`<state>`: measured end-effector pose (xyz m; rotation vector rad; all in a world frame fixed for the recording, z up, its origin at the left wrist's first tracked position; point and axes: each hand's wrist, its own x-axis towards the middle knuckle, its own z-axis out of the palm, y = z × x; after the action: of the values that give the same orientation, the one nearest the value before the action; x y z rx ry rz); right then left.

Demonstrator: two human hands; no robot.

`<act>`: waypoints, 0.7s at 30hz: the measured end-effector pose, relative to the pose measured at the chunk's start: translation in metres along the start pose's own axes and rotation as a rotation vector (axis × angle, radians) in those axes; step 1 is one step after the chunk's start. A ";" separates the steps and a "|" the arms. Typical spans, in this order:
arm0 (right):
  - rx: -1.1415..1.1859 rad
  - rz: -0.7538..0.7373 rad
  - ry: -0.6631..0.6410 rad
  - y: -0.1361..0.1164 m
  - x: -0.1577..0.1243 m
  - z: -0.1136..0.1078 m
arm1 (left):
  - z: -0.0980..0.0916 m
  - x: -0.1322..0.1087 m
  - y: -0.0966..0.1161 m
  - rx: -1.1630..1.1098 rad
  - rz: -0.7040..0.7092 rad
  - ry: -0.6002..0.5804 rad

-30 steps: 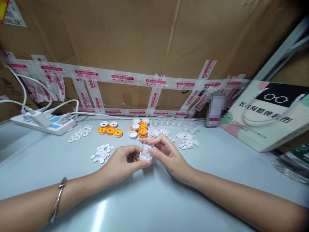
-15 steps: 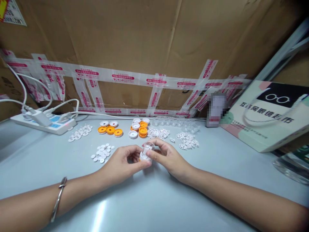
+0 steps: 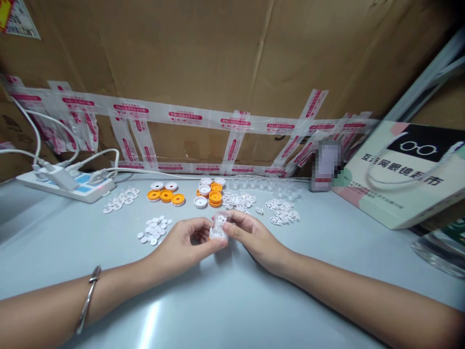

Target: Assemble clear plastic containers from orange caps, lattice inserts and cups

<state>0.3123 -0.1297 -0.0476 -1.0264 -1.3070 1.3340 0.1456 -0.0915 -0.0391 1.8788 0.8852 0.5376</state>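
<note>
white and orange base point(image 3: 216, 235): in the left grip point(image 3: 191, 237), just beside the right grip point(image 3: 251, 235); whether it touches the tabletop point(image 3: 254, 310) cannot be told
left grip: closed on the base, thumb along its near side
right grip: curled around the clear cover point(image 3: 222, 214), thumb against its near side
clear cover: above the base, around a white openwork insert point(image 3: 220, 223); how fully seated cannot be told
toothed white wheels point(image 3: 154, 230): just left of the left grip, loose
white stemmed discs point(image 3: 121, 199): farther left, beyond the wheels
white and orange caps point(image 3: 178, 199): beyond the left grip, in two clusters
white openwork pieces point(image 3: 285, 212): beyond the right grip, in two heaps
clear cups point(image 3: 289, 190): in a row past those pieces
power strip point(image 3: 85, 191): far left of the left grip
</note>
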 end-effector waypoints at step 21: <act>0.022 -0.080 0.015 0.006 -0.005 0.000 | -0.002 0.004 -0.004 -0.303 0.042 0.032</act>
<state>0.3128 -0.1343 -0.0542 -0.9577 -1.3061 1.2750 0.1449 -0.0863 -0.0413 1.6192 0.7406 0.6895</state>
